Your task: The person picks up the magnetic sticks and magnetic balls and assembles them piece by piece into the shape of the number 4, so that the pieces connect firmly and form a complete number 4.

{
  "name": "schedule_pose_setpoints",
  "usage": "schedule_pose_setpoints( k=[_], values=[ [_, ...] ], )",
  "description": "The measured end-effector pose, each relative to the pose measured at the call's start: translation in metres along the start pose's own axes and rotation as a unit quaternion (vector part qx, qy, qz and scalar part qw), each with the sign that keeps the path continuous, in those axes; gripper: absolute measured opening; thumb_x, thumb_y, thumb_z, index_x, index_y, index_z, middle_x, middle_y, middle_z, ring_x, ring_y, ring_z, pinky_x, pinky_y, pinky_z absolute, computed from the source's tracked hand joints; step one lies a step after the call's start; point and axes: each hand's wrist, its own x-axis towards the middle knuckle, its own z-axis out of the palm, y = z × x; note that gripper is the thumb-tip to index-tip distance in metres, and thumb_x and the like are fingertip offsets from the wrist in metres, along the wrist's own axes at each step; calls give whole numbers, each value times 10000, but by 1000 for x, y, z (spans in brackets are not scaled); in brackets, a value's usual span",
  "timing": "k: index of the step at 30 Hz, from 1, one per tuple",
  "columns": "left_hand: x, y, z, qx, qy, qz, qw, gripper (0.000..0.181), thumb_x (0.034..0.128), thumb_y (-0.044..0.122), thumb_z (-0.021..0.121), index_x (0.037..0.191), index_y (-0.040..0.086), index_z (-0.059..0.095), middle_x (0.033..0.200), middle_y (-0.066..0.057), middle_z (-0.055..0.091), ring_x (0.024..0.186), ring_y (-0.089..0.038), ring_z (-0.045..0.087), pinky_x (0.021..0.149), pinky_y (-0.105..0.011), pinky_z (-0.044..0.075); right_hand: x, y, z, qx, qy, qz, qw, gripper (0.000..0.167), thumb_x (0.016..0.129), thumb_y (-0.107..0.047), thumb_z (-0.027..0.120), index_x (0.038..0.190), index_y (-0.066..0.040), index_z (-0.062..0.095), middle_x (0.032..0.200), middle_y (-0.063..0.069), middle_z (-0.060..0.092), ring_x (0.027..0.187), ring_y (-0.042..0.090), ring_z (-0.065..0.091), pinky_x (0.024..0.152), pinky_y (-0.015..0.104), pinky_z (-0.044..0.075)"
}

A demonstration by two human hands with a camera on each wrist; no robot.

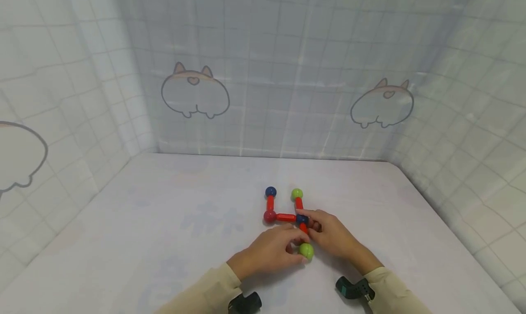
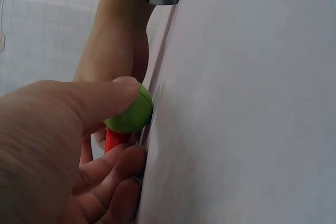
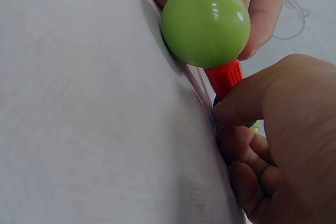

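Observation:
Balls and red rods, joined into a branching figure, lie on the white table. My left hand pinches the near green ball, its thumb on the ball and its fingers by the red rod attached to it. That rod leads to a dark blue ball, which my right hand holds between thumb and fingers. Beyond it, another rod carries a second green ball. Leftward, a rod reaches a crimson ball; from there a rod runs to another blue ball.
The white table extends to both sides of the figure. Tiled-pattern sheets form a back wall and side walls, with cartoon animal drawings on them. Dark wrist devices sit near both beige sleeves.

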Motion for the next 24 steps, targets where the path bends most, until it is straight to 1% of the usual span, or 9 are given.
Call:
schedule_pose_setpoints(
  k=[2, 4, 7, 10, 14, 19, 24],
  values=[
    [0, -1, -2, -45, -8, -10, 10000, 354, 864, 340, 800, 1193, 278, 685, 1014, 166, 594, 811, 13, 549, 713, -175, 488, 1, 1, 0, -8, 10, 32, 10000, 538, 889, -49, 733, 1381, -236, 627, 879, -51, 551, 825, 145, 533, 695, 252, 498],
    [0, -3, -4, -71, 47, 3, 10000, 353, 865, 347, 798, 1193, 275, 688, 1007, 185, 611, 822, 16, 562, 728, -179, 493, 2, 2, 1, -24, 12, 15, 10000, 531, 898, -52, 725, 1378, -255, 628, 872, -52, 546, 825, 143, 531, 692, 251, 498],
    [-2, -7, -9, -183, 142, -64, 9997, 317, 864, 364, 796, 1151, 273, 696, 975, 195, 638, 826, 19, 584, 726, -194, 504, 3, 3, 1, 9, 9, -67, 10000, 522, 914, -49, 702, 1382, -266, 624, 856, -43, 541, 813, 146, 533, 682, 255, 500],
    [-4, -9, -14, -365, 158, -242, 9989, 293, 873, 370, 784, 1138, 271, 706, 934, 187, 648, 808, 3, 602, 690, -213, 515, 2, 5, 1, 130, 54, 6, 9999, 523, 927, -56, 685, 1399, -269, 610, 849, -46, 565, 789, 149, 550, 685, 261, 514],
    [-6, -12, -19, -464, 217, -500, 9974, 305, 886, 371, 769, 1159, 245, 722, 907, 181, 651, 791, -26, 604, 637, -232, 525, 0, 6, 2, 294, 176, 287, 9990, 514, 939, -69, 670, 1409, -261, 594, 862, -62, 610, 766, 146, 568, 697, 275, 524],
    [-6, -19, -24, -219, 490, -618, 9966, 283, 911, 368, 741, 1153, 220, 738, 892, 194, 646, 811, -37, 590, 680, -234, 517, -3, 11, 0, 406, 347, 506, 9973, 443, 955, -101, 645, 1377, -231, 611, 887, -64, 635, 769, 155, 570, 693, 295, 522],
    [-12, -23, -32, -42, 775, -696, 9945, 234, 923, 358, 725, 1108, 216, 743, 894, 198, 639, 841, -56, 579, 742, -260, 512, -7, 23, -10, 247, 550, 807, 9949, 368, 958, -123, 616, 1316, -201, 651, 896, -47, 634, 799, 165, 564, 711, 310, 514]
  ],
)
